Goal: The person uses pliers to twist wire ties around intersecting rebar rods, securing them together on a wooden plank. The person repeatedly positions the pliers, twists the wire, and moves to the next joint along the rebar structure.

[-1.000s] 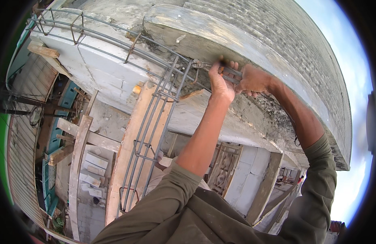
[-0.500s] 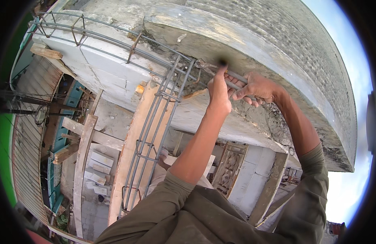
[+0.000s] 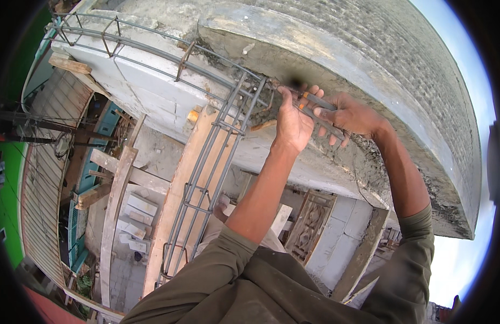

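Note:
My right hand [image 3: 355, 116] grips a pair of pliers [image 3: 318, 100] by its two long grey handles, which stand apart and have orange marks toward the jaws. A dark blur partly covers the jaw end, so I cannot see what it bites on. My left hand [image 3: 293, 127] is beside the jaw end, palm turned up, thumb raised and fingers apart behind the handles. Just left of it, two steel rebar cages meet: one [image 3: 198, 167] runs toward me, the other [image 3: 177, 70] runs off to the far left. A thin wire [image 3: 355, 167] hangs below my right hand.
A curved concrete slab edge [image 3: 336, 65] overhangs beyond my hands. Beneath the near cage lies a wooden board [image 3: 177, 189]. White block walls [image 3: 147, 81] stand below, with timber props [image 3: 117, 189] and stacked white blocks [image 3: 142, 210] on the lower level at left. A foot [image 3: 222, 208] shows beside the board.
My left hand has turned palm up and its fingers have spread away from the pliers. The pliers' handles show more, held by my right hand. The whole view has shifted slightly.

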A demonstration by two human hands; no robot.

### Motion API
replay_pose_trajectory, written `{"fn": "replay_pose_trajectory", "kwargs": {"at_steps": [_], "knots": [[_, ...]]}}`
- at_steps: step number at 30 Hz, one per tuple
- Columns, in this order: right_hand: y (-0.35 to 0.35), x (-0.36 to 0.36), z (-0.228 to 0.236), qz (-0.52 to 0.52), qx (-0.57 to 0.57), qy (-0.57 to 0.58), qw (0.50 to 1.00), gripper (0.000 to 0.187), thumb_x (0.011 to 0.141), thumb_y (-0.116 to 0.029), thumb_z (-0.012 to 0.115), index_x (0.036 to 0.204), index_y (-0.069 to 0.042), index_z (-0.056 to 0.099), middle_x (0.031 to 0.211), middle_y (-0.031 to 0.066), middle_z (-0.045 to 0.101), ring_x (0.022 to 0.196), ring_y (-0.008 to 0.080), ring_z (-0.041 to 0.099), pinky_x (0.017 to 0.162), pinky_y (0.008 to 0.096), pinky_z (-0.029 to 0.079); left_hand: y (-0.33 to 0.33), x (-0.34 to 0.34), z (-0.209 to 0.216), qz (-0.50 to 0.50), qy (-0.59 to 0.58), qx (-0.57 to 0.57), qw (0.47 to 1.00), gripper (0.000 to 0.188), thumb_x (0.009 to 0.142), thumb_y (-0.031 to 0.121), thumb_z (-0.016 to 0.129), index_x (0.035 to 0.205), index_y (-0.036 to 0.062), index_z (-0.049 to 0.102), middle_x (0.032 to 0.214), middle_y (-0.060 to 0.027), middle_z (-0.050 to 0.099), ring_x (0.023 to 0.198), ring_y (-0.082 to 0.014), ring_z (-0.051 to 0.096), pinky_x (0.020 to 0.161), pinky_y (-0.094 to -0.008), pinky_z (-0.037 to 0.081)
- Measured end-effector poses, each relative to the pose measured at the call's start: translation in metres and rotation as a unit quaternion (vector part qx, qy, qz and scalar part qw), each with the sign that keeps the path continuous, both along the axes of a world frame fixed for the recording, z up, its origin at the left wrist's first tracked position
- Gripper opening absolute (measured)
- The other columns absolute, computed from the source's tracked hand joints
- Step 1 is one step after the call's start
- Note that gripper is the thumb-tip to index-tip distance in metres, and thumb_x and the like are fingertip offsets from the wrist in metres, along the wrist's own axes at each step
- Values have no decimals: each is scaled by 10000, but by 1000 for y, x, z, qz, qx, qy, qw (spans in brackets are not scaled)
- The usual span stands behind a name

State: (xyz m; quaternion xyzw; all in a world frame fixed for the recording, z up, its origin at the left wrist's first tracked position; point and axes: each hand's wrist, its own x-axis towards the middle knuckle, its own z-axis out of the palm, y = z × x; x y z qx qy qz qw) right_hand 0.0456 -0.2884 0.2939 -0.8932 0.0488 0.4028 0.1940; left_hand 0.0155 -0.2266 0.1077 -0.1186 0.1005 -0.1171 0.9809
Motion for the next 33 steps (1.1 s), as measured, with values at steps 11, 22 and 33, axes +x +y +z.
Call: {"fn": "replay_pose_trajectory", "kwargs": {"at_steps": [11,22,33], "knots": [[-12,22,-4,1,-34,76,997,410,937,-274,797,1026,98,651,707,80,665,538,157,641,466,302,516,3,16,19,10,9,-53,999,270,1076,379,583,1018,116,585,970,-46,647,976,-228,651,885,-444,575],[-8,3,-24,96,-81,-89,988,299,815,-210,835,861,40,679,667,100,681,467,210,625,434,332,487,17,28,50,-41,182,82,979,170,1050,239,641,990,113,545,858,-33,609,896,-208,682,790,-345,553],[-31,-96,-44,-129,158,-155,967,362,1084,-317,658,963,16,731,716,73,687,571,131,645,524,296,507,20,-28,29,-20,-14,231,973,485,1066,467,676,1273,48,548,1096,-100,683,961,-212,716,826,-379,603]]}}
